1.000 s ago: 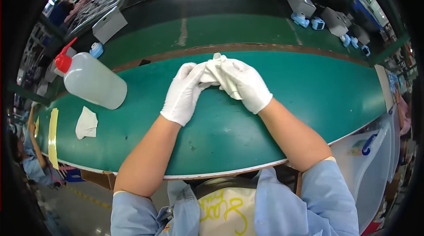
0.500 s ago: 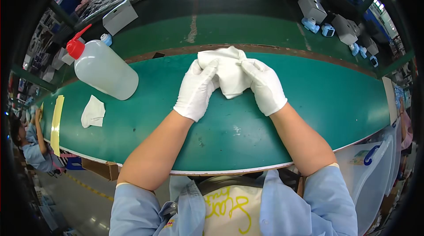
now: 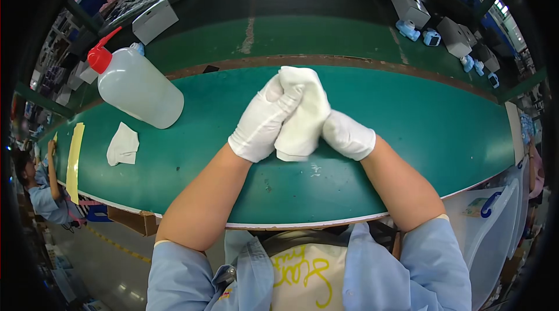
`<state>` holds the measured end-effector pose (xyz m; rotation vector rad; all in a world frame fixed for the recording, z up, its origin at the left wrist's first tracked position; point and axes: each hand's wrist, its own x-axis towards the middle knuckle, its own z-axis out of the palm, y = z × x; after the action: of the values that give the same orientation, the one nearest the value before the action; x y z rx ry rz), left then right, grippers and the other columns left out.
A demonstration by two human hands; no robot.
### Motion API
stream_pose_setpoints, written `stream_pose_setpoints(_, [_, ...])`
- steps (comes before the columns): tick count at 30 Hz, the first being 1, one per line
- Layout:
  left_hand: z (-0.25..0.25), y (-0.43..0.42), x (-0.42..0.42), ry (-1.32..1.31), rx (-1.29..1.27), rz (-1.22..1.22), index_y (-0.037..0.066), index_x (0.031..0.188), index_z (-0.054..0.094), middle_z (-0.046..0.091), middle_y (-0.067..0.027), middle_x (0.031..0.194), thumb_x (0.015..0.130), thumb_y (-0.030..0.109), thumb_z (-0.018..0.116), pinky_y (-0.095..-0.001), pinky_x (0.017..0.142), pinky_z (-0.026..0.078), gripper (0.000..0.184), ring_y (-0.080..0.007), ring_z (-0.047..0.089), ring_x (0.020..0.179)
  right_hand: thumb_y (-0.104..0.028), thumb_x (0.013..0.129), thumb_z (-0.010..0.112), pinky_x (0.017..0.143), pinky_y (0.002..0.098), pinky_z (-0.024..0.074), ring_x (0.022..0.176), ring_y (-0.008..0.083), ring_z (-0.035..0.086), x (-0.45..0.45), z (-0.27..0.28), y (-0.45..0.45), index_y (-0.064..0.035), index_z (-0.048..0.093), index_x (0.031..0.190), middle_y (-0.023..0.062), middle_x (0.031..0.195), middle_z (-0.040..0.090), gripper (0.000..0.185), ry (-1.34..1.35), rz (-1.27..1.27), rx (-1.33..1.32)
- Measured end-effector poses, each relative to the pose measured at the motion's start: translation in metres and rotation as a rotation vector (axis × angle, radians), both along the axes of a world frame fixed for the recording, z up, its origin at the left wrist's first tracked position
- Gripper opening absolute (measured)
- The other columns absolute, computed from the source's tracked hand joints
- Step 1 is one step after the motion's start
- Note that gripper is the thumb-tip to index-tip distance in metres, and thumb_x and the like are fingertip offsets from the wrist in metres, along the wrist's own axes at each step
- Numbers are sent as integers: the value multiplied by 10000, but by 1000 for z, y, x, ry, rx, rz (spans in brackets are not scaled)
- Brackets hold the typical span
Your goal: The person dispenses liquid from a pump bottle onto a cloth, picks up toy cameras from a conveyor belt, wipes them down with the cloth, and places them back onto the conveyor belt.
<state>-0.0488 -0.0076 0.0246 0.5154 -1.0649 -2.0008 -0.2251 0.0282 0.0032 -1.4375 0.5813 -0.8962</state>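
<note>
- One broad, smooth green worktop [image 3: 407, 136], with a pale rim along its curved-looking near edge, spreads beneath the bottle and far to its right.
- Clear plastic tub [image 3: 469, 235], thin-walled and glossy with a blue handle, well to the bottle's right, past the worktop's near edge.
- Translucent, milky bottle [image 3: 141, 89], a rounded cylinder with a hard red cap and tapering spout.
- White cloth [image 3: 303, 116], soft and folded into a long pad, rounded at the top and nearly straight at its slightly blurred lower edge; to the bottle's right, between the two hands.
- Left hand [image 3: 265, 119], in a white fabric glove, to the bottle's right, pinches the cloth with the thumb over its face.
- Right hand [image 3: 349, 135], gloved alike and farther right of the bottle, curls against the cloth's edge; whether it grips the fabric I cannot tell.
- Flat-sided white box [image 3: 154, 21], just behind the bottle.
- Shiny yellow tape strip [image 3: 75, 162], left and nearer than the bottle.
- Small white rag [image 3: 123, 144], flat and irregular, just in front of the bottle.
</note>
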Motion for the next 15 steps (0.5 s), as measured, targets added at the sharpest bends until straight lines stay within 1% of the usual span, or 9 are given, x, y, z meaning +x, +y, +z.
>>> stream_pose_setpoints(2, [0, 2, -3, -28, -21, -27, 52, 1215, 530, 610, -16, 1102, 967, 261, 586, -244, 867, 478, 330, -82, 574, 1004, -580, 940, 478, 1001, 320, 396, 1170, 176, 500, -3, 2, 6, -3, 392, 1383, 64, 1257, 523, 733, 149, -37, 201])
stream_pose_setpoints(5, [-7, -2, -11, -230, -110, 242, 27, 1244, 513, 606, -56, 1136, 974, 259, 564, -260, 846, 494, 359, -110, 594, 982, -418, 989, 487, 918, 293, 458, 1069, 156, 565, 1, -4, -5, -12, 436, 1340, 53, 1159, 586, 540, -178, -203, 451])
stream_pose_setpoints(6, [-7, -3, -11, -282, -121, 324, 22, 1258, 502, 605, -69, 1145, 978, 259, 553, -267, 852, 497, 370, -123, 605, 972, -327, 1002, 476, 909, 297, 476, 1065, 177, 586, 2, 5, -7, -20, 454, 1327, 72, 1178, 593, 447, -388, -243, 395])
stream_pose_setpoints(8, [-4, -9, -5, -417, -103, 269, 8, 1288, 486, 628, -129, 1130, 992, 300, 502, -264, 791, 499, 417, -160, 639, 905, -267, 984, 489, 895, 317, 494, 1026, 208, 608, -19, 11, -18, -17, 414, 1361, 109, 1157, 601, 459, -467, -467, 317])
stream_pose_setpoints(10, [-12, -17, -5, -391, -30, 276, 11, 1285, 489, 638, -136, 1105, 992, 301, 497, -278, 803, 497, 412, -175, 639, 902, -248, 979, 493, 860, 331, 514, 1030, 222, 610, -61, 14, -42, -12, 421, 1347, 127, 1134, 612, 443, -333, -727, 274])
stream_pose_setpoints(11, [-11, -17, -6, -408, -36, 251, 14, 1274, 498, 639, -135, 1100, 991, 294, 500, -280, 809, 495, 399, -174, 636, 903, -230, 955, 516, 834, 344, 523, 1012, 235, 613, -101, -2, -61, -12, 484, 1293, 139, 1105, 621, 403, -5, -869, 28])
stream_pose_setpoints(13, [-6, -18, -5, -442, -56, 207, 18, 1252, 518, 640, -132, 1092, 989, 280, 505, -284, 821, 491, 372, -173, 631, 906, -193, 899, 553, 788, 382, 536, 970, 270, 618, -175, 4, -105, -18, 608, 1135, 163, 1046, 639, 298, 1086, -1002, -531])
stream_pose_setpoints(14, [-9, -17, -6, -455, -100, 169, 20, 1239, 528, 640, -127, 1086, 987, 270, 510, -284, 827, 489, 356, -167, 626, 909, -175, 867, 567, 767, 406, 539, 948, 291, 620, -207, 19, -126, -25, 668, 1031, 175, 1015, 647, 244, 1852, -897, -830])
stream_pose_setpoints(15, [-14, -17, -8, -468, -147, 133, 21, 1226, 538, 639, -122, 1080, 986, 260, 516, -283, 832, 486, 340, -161, 621, 913, -196, 877, 536, 752, 416, 532, 908, 333, 635, -256, 1, -145, -9, 629, 999, 195, 970, 647, 242, 2141, -972, -746])
